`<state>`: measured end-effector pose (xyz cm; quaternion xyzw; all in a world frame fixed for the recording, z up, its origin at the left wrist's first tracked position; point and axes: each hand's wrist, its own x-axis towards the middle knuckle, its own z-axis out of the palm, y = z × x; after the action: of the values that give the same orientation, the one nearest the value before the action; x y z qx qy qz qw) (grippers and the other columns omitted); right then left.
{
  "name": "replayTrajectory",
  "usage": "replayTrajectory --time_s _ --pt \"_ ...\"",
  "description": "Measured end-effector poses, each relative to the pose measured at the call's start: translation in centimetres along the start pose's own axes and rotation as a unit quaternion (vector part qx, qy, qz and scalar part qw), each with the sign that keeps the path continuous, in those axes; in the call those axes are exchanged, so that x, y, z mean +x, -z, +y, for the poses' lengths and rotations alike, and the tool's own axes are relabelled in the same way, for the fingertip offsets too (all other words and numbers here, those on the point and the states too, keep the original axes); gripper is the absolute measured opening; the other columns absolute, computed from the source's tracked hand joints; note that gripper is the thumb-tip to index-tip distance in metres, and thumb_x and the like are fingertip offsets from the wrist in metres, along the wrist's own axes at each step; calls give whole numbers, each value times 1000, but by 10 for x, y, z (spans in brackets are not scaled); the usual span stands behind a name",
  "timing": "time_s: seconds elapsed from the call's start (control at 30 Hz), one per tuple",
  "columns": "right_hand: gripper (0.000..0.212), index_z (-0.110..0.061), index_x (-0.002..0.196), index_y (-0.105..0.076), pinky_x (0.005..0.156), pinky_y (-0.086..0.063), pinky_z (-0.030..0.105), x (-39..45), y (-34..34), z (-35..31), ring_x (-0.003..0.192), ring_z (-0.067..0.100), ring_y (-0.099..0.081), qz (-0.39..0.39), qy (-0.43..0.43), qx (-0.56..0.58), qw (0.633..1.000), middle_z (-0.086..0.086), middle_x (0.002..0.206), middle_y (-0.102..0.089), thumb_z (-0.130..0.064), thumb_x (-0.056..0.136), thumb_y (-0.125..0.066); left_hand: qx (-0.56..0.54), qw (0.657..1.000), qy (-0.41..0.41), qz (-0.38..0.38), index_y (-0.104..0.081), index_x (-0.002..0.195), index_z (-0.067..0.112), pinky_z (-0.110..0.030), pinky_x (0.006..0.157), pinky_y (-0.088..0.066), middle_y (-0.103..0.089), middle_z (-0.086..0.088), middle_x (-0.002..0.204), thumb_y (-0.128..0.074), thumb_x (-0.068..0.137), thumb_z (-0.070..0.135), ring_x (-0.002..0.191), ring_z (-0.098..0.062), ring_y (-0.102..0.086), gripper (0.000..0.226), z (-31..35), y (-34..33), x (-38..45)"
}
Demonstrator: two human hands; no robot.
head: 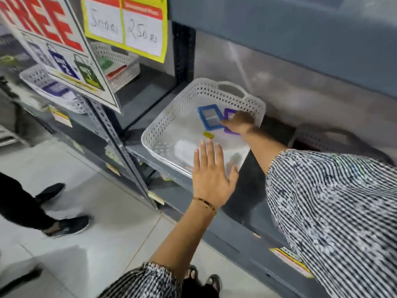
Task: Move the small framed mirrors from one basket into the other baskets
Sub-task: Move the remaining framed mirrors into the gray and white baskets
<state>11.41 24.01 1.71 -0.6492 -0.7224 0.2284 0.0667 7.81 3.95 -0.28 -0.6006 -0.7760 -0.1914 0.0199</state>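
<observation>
Right hand (pixel 240 122) on purple mirror (pixel 229 114) beside blue mirror (pixel 209 117) in basket (pixel 171 117).

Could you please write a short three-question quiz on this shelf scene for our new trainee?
1. True or false: the right hand is inside the white basket, at the mirrors.
2. Which frame colours show in that basket? A) blue and purple B) red and green C) black and white
3. Fill in: the left hand is spread flat and holds ____.

Key
1. True. Its fingers rest on the purple-framed mirror, beside the blue-framed mirror; whether it grips one cannot be told.
2. A
3. nothing; it hovers over the basket's near edge.
</observation>
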Motion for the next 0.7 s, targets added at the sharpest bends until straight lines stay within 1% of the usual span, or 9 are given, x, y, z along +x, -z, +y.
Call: replayTrajectory --time_s 0.1,0.17,0.27,0.3,0.37,0.43,0.5,0.6,0.7 --pt "54 2 117 -60 91 -48 34 0 -7 -5 114 34 -60 24 -27 -2 999 20 125 -63 -38 82 -66 10 1000 -2 -7 -43 134 2 -49 112 -12 -44 -22 142 -29 87 49 134 -37 -37 68 -1 -1 0" --pt "53 1 115 -61 87 -50 33 -4 -9 -7 112 33 -61 26 -45 6 999 18 122 -64 -37 79 -69 13 1000 -3 -13 -42 135 2 -49 111 -10 -43 -21 143 -29 88 49 135 -36 -36 67 -1 -1 0" --pt "55 -3 113 -61 69 -49 29 -11 -9 -9 103 29 -66 20 -62 19 998 15 115 -68 -35 72 -76 12 1000 0 -17 -36 139 4 -49 112 -3 -36 -20 147 -32 90 50 139 -35 -27 67 -1 -3 0" --pt "57 -4 113 -60 68 -49 28 -13 -7 -10 101 28 -66 25 -62 19 998 14 114 -68 -36 70 -78 12 1000 -1 -20 -36 139 4 -49 112 -2 -35 -20 148 -32 90 50 140 -35 -26 67 -1 -3 0" --pt "67 -5 120 -54 78 -54 30 -20 2 -14 107 28 -64 44 -47 15 998 13 120 -65 -39 68 -78 10 1000 -5 -23 -37 138 4 -49 113 -2 -36 -20 147 -32 89 50 140 -36 -27 67 -1 -2 0" --pt "81 -4 131 -43 92 -52 33 -29 15 -15 117 29 -58 63 -19 11 998 15 129 -59 -41 67 -77 7 1000 -8 -25 -35 139 3 -47 114 -2 -34 -20 149 -28 89 51 140 -36 -25 69 -2 -2 1" --pt "91 -1 135 -36 99 -49 35 -42 31 -11 121 30 -54 83 -1 17 996 17 133 -54 -43 66 -77 3 1000 -14 -26 -28 142 3 -43 115 2 -27 -21 151 -24 90 50 142 -35 -19 71 -4 0 1" --pt "88 0 134 -34 95 -51 35 -67 55 6 118 32 -54 109 1 38 993 18 130 -55 -41 68 -74 -13 999 -26 -35 -18 145 2 -39 115 8 -17 -20 155 -26 95 48 145 -32 -9 69 -2 2 -1" --pt "84 -3 130 -38 89 -50 35 -97 78 32 114 34 -57 144 -41 42 988 17 126 -58 -41 65 -75 -44 997 -60 -38 -15 145 2 -38 118 4 -15 -19 156 -27 97 45 145 -30 -7 66 14 11 -6"
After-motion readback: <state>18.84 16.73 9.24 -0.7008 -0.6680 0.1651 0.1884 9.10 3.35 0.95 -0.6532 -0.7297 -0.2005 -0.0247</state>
